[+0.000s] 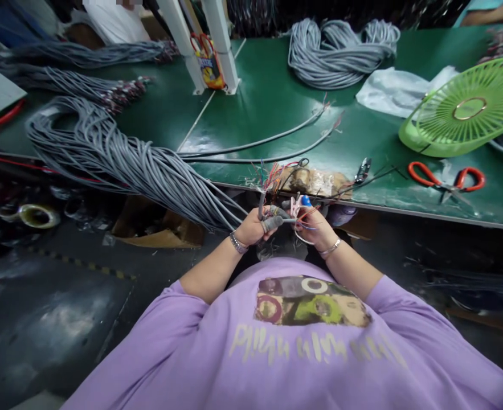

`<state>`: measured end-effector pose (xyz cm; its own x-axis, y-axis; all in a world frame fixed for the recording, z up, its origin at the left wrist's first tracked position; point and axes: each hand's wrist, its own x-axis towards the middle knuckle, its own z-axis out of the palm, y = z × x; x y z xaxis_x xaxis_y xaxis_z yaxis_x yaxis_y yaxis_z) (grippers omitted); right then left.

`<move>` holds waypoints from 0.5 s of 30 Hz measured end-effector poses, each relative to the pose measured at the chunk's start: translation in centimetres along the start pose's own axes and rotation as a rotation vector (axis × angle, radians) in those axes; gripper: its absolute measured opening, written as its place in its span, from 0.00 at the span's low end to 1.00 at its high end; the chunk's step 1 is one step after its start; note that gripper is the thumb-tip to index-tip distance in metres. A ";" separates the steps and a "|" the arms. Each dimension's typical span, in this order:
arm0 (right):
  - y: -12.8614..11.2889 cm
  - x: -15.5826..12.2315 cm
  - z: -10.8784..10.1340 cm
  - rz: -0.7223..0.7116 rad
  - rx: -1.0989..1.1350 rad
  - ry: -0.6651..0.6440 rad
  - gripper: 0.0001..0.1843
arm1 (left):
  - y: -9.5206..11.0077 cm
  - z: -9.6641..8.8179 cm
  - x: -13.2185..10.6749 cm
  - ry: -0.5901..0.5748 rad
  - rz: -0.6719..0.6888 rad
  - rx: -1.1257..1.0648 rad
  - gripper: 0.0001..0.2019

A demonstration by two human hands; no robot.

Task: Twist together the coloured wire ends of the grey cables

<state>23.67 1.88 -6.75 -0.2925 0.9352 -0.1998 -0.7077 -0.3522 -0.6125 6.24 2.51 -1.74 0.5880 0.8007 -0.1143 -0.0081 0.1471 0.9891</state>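
My left hand (252,228) is closed round a grey cable (274,222) near its stripped end. Thin coloured wires (305,218) fan out of that end toward my right hand (318,230), whose fingers are bent around them in a pinch. A blue cover (306,200) sits on a fingertip of the right hand, beside a small pale pink piece (294,206) I cannot make out. Behind the left hand, more loose coloured wire ends (270,175) stand up. A long bundle of grey cables (135,165) hangs over the table edge beside the left hand.
On the green table (260,114) lie red-handled scissors (445,181), small cutters (363,169), a taped brown block (319,181) and a green fan (469,108). A coiled grey cable bundle (340,54) is farther back. White posts (223,40) rise from the table; a cardboard box (157,228) stands below.
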 end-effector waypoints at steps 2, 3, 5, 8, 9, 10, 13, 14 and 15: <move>-0.2 -0.2 0.1 0.033 0.060 -0.004 0.23 | -0.3 0.0 0.1 0.024 -0.012 -0.008 0.22; -0.3 -0.2 0.2 0.048 0.084 -0.019 0.21 | -0.4 0.0 0.1 0.036 -0.015 -0.015 0.22; -0.4 -0.3 0.2 0.066 0.115 -0.048 0.19 | -0.7 -0.1 0.1 0.054 -0.022 -0.027 0.23; -0.3 -0.2 0.0 0.066 0.094 -0.019 0.17 | -1.1 -0.2 -0.1 0.065 -0.042 -0.014 0.23; -0.3 -0.1 -0.1 0.063 0.077 0.009 0.16 | -1.1 -0.3 -0.1 0.065 -0.051 -0.002 0.23; -0.2 0.0 -0.2 0.059 0.061 0.038 0.16 | -1.2 -0.3 -0.1 0.065 -0.057 0.011 0.23; -0.1 0.2 -0.3 0.058 0.038 0.087 0.13 | -1.0 -0.2 -0.1 0.068 -0.071 0.039 0.24; -0.1 0.2 -0.3 0.060 0.036 0.092 0.12 | -0.9 -0.1 0.0 0.069 -0.075 0.048 0.24; -0.2 0.3 -0.2 0.065 0.035 0.097 0.11 | -0.8 0.0 0.0 0.068 -0.077 0.062 0.24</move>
<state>23.83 2.21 -6.88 -0.2763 0.9090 -0.3121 -0.7117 -0.4118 -0.5692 6.21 2.42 -2.56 0.5287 0.8263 -0.1943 0.0865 0.1752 0.9807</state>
